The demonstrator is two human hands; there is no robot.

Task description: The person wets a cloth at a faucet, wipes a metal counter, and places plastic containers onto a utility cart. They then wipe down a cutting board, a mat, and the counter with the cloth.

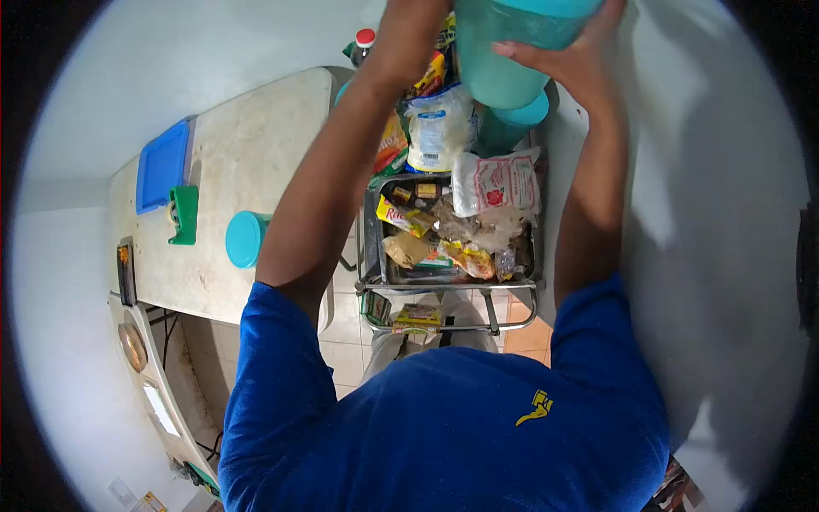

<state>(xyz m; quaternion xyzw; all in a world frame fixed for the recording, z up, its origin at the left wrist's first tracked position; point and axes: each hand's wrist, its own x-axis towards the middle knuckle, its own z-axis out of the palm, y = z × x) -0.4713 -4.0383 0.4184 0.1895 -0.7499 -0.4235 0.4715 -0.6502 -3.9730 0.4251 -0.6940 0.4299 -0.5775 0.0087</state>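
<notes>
As a teal tub (490, 68) hangs aloft, the right hand (587, 66) grips it

On the table (256, 128) are a tape dispenser (183, 215) and a teal jar (245, 240). The left hand is past the top edge, its state impossible to tell. Beyond a tray (369, 229) of packets (467, 258), the right thumb presses the tub's side, other fingers hidden.

My royal-blue shirt (409, 427) bears a yellow emblem (536, 409), while the container (499, 68) before me shows translucent teal under a brighter turquoise lid (554, 5). Red print marks a white bag (495, 183); red letters cross a yellow packet (395, 214). Around me, a blue tray (163, 166), green tape dispenser (184, 218), off-white table (256, 128), red bottle cap (365, 37), pale and orange floor tiles (527, 343).
</notes>
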